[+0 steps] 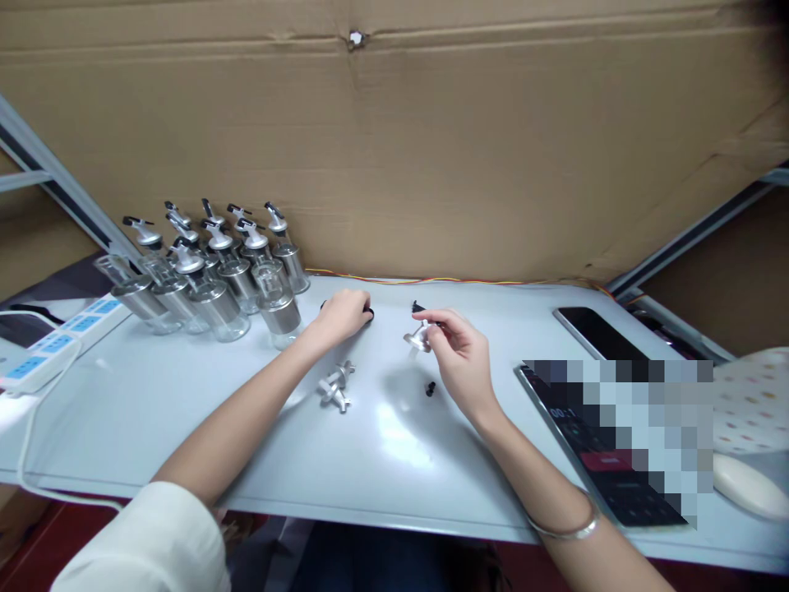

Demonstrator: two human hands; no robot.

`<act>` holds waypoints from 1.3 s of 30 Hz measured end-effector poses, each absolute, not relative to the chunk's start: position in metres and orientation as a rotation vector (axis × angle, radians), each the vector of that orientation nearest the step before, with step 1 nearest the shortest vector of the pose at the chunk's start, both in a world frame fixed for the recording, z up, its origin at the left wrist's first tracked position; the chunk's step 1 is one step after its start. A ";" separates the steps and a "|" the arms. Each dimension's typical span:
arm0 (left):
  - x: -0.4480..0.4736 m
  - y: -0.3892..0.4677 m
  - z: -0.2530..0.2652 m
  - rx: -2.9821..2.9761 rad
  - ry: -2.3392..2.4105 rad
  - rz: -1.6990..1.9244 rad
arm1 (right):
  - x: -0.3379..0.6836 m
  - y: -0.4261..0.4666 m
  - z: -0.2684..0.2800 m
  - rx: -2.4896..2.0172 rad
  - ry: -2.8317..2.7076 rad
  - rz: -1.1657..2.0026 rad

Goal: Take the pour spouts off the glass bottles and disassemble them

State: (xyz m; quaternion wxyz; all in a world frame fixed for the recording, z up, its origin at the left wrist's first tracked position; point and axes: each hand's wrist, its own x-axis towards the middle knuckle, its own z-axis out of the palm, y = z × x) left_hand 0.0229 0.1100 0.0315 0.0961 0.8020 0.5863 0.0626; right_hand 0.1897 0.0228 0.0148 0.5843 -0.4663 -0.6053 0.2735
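Centrally, one silver spout [420,338], flange lowermost, pinched by the right hand [462,353] over the table [277,448]; one black stopper [430,389] lying nearer that hand, below; left hand [345,316] at a black part [370,314], grip indeterminate.

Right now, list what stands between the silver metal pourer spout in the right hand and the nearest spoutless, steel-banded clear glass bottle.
The left hand stands between the pourer spout and the bottle; the loose silver metal pieces lie nearer the person.

Left hand [347,312] curls palm-down — right hand [462,353] pinches.
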 end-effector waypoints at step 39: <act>-0.003 0.017 0.007 1.925 0.879 1.399 | 0.179 0.010 0.006 -0.994 -1.501 0.838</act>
